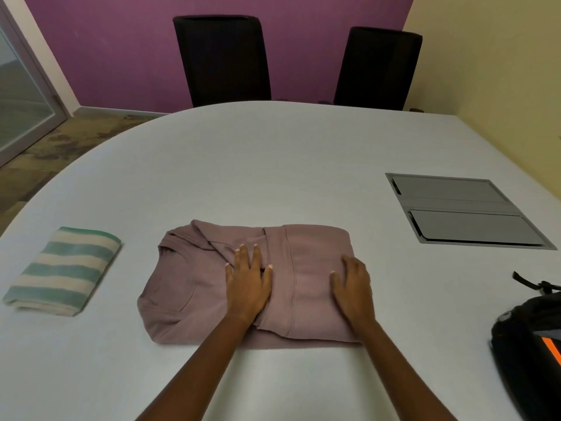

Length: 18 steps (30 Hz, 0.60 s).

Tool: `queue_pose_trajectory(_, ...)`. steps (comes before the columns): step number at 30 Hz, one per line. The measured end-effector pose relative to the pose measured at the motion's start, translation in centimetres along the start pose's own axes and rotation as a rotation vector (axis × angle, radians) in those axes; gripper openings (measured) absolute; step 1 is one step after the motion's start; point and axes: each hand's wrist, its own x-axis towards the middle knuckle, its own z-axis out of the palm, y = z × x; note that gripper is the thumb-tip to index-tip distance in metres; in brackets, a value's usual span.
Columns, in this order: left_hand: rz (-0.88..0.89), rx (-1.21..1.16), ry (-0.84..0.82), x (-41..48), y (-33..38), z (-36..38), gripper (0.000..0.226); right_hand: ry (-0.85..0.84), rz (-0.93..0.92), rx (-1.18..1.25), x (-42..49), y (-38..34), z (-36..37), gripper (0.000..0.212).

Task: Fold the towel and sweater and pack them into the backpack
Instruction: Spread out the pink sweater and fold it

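Towel (62, 271): we'd leave it be for now. Green and cream stripes, already folded into a thick rectangle, lower left of the frame on the tabletop (273, 165).
Sweater (176, 287): we judge it could take one more fold once its edges are squared. Mauve and soft, it is folded into a wide block at lower centre, with the neckline at its left.
Left hand (247, 281): flat, fingers spread, pressing the sweater's middle. We'd smooth outward so no crease gets trapped.
Right hand (353, 284): flat on the sweater's right part, gripping nothing. We'd use it to pin the layers.
Backpack (528, 344): black with an orange stripe, cut off at the lower right edge, apart from the sweater. We can't tell whether it's unzipped, so we'd check before lifting.
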Motion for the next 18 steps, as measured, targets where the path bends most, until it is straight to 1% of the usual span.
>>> queue_pose_trajectory(2, 0.05, -0.018, -0.004, -0.4, 0.8, 0.0, 0.069, -0.087, 0.24, 0.103, 0.9, 1.4, -1.1, 0.058)
queue_pose_trajectory(3, 0.076, -0.023, -0.026, -0.6, 1.1, 0.1, 0.065, -0.155, 0.35, 0.178, 1.3, 2.1, -1.5, 0.061)
queue_pose_trajectory(4, 0.094, -0.031, -0.056, -0.8, 1.2, 0.4, 0.059, -0.22, 0.427, 0.258, 1.6, 2.7, -1.7, 0.061)
queue_pose_trajectory(6, 0.095, -0.053, -0.132, -1.0, 0.9, 1.1, 0.056, -0.322, 0.508, 0.392, 2.0, 3.4, -2.2, 0.054)
queue_pose_trajectory(8, 0.078, -0.044, -0.192, -1.2, 0.3, 1.9, 0.057, -0.396, 0.544, 0.468, 2.4, 3.6, -2.8, 0.048)
queue_pose_trajectory(11, 0.073, -0.008, -0.206, -1.3, 0.0, 2.3, 0.057, -0.468, 0.577, 0.503, 2.6, 3.3, -3.6, 0.05)
queue_pose_trajectory(14, 0.058, -0.017, -0.201, -1.0, 0.3, 2.3, 0.056, -0.427, 0.563, 0.531, 2.6, 2.2, -4.9, 0.044)
queue_pose_trajectory(18, 0.034, -0.154, -0.242, -0.8, 1.5, 2.5, 0.057, -0.35, 0.503, 0.528, 2.5, 0.0, -7.6, 0.019)
